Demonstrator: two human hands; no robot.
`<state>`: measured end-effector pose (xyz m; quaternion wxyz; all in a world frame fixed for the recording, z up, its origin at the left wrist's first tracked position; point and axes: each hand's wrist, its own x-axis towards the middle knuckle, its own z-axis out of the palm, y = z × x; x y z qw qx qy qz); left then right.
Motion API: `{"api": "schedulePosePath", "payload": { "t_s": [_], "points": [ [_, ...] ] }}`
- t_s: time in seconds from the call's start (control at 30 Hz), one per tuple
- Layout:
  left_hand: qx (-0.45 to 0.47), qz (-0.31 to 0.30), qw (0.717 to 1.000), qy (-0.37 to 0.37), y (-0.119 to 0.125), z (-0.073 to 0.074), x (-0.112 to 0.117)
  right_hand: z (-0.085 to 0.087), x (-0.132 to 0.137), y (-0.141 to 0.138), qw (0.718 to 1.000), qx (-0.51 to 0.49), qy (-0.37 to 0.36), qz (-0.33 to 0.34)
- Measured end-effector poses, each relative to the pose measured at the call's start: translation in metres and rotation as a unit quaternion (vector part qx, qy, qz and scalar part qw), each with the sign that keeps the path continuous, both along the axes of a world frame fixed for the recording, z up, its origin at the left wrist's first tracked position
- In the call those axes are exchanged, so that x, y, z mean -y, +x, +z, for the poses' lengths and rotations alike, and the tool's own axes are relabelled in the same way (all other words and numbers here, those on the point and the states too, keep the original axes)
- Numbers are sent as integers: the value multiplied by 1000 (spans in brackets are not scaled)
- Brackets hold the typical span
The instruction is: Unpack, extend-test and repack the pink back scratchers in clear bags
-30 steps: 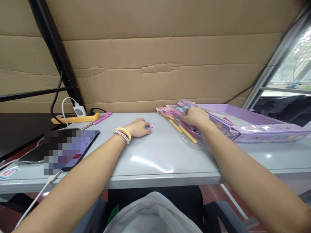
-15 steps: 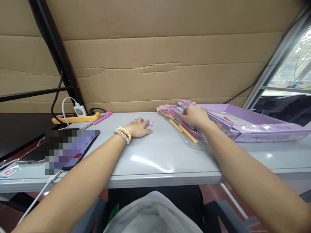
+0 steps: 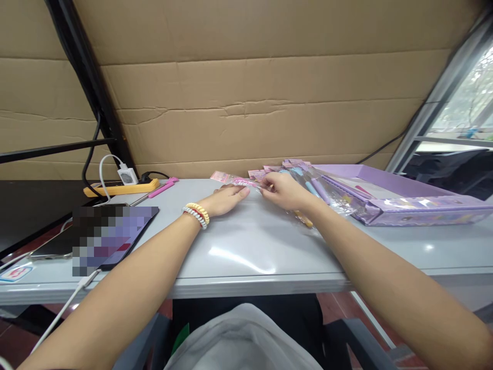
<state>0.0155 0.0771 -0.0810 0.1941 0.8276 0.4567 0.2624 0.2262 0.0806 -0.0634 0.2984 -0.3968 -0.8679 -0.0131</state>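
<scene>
My right hand [image 3: 284, 190] is closed in a pinch on the near end of a clear plastic packet [image 3: 246, 182]. Inside is a bright pink, pen-like item, and a pale pink header card lies at the packet's left end. My left hand [image 3: 225, 200], with a yellow and a grey coiled band at the wrist, rests low over the table with fingers stretched against the packet's near edge. Beyond and right of my right hand lies a pile of similar packets [image 3: 318, 187] with blue, purple and yellow sticks, partly hidden by that hand and forearm.
An open purple box [image 3: 423, 210] stands at the right. At the left are a tablet [image 3: 131, 231], a yellow power strip [image 3: 111, 190] with a white charger [image 3: 127, 174], and a slim pink tool [image 3: 164, 187]. A cardboard panel [image 3: 246, 118] rises behind the grey-white table [image 3: 239, 252].
My right hand has moved left from the pile, bringing one pink packet towards my left hand. My left hand has turned slightly and now meets the packet.
</scene>
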Motion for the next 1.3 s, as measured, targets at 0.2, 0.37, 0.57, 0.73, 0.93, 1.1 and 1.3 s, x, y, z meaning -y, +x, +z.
{"api": "schedulePosePath", "payload": {
  "t_s": [0.2, 0.37, 0.57, 0.73, 0.93, 1.1, 1.3],
  "points": [
    [278, -25, 951, -129, 10, 2, -4, 0, 5, -4, 998, -32, -32, 47],
    [375, -20, 915, -147, 15, 9, -1, 2, 11, -9, 996, -49, -47, 51],
    [468, -6, 873, -133, 12, 15, -2, 2, 12, -8, 990, -24, -136, 27],
    [487, 12, 864, -123, 2, 14, -11, 4, 11, -5, 983, 37, -179, -1],
    [422, -15, 889, -178, 0, 13, -7, 3, 9, -6, 996, 18, -86, 0],
    [350, -42, 918, -180, 7, 9, 0, 1, 10, -8, 995, 23, -93, 19],
    [416, -27, 900, -130, 5, 11, -5, 1, 9, -5, 981, -4, -191, 29]
  ]
}}
